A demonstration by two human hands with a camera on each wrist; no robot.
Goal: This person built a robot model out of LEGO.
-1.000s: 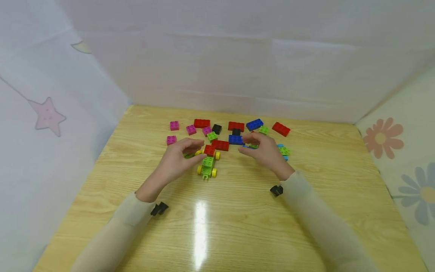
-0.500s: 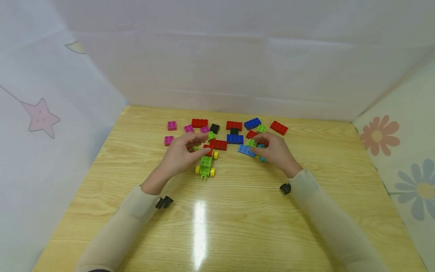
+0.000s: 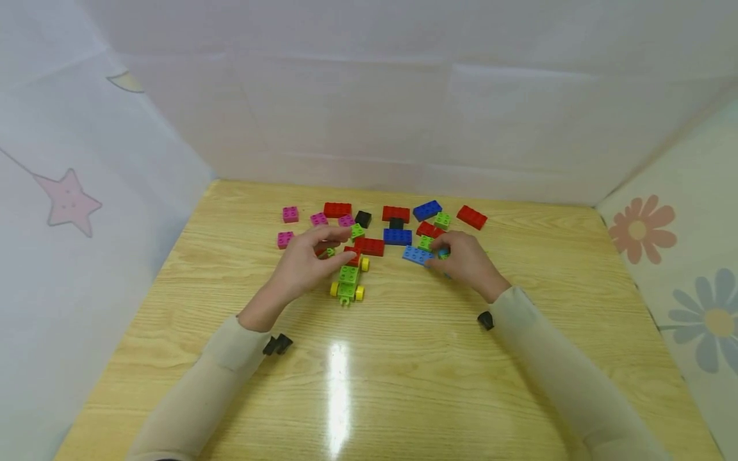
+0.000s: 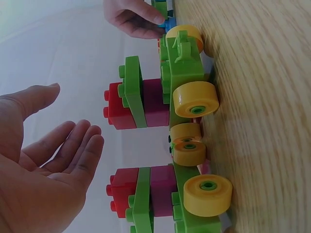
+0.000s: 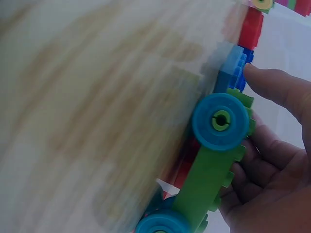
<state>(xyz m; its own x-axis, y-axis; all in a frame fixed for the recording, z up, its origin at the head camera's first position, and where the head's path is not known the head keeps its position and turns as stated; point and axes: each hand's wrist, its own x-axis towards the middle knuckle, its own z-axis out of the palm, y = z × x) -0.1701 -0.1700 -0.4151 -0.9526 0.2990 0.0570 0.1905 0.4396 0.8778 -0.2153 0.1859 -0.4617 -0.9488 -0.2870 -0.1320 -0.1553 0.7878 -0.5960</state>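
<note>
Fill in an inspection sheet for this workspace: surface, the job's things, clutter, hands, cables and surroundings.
Surface: wood-grain table, with a bright reflection toward the near side.
Job's things: two yellow-wheeled block vehicles near the left hand; a blue-wheeled green base at the right hand.
Clutter: loose bricks in red, blue, pink, light green and black, mostly toward the far side; a small black item beside each sleeve.
Left hand: fingers relaxed, holding nothing.
Right hand: fingers beside the green base; whether they grip it cannot be told.
Cables: nothing seen.
Surroundings: pale walls with a star and flowers.
</note>
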